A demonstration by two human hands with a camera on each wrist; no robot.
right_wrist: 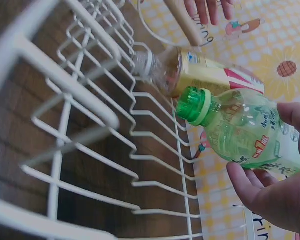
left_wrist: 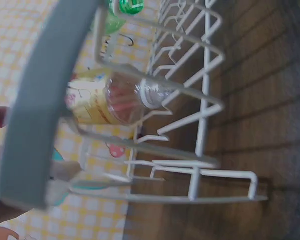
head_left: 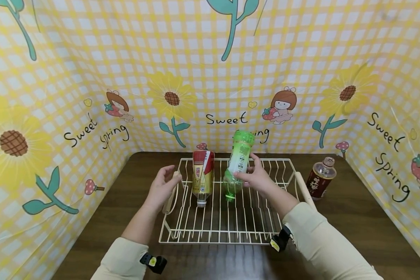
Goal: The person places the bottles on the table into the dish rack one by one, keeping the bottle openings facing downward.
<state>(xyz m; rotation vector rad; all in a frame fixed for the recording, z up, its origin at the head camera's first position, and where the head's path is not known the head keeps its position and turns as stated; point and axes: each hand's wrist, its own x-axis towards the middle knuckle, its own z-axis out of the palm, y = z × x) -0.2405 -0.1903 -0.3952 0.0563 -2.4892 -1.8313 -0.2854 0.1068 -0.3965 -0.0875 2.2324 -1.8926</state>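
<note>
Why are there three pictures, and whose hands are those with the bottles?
There's no robot here, just one person's bare hands. The big picture comes from a camera on their head, looking down. The other two come from cameras on each wrist, so things look sideways.

A white wire rack stands on a dark table. A red-and-yellow bottle sits in it, neck down. A bottle with a dark label stands right of the rack.

The right hand holds a green bottle, also neck down. The left hand is beside the rack's handle, holding no bottle.
</note>
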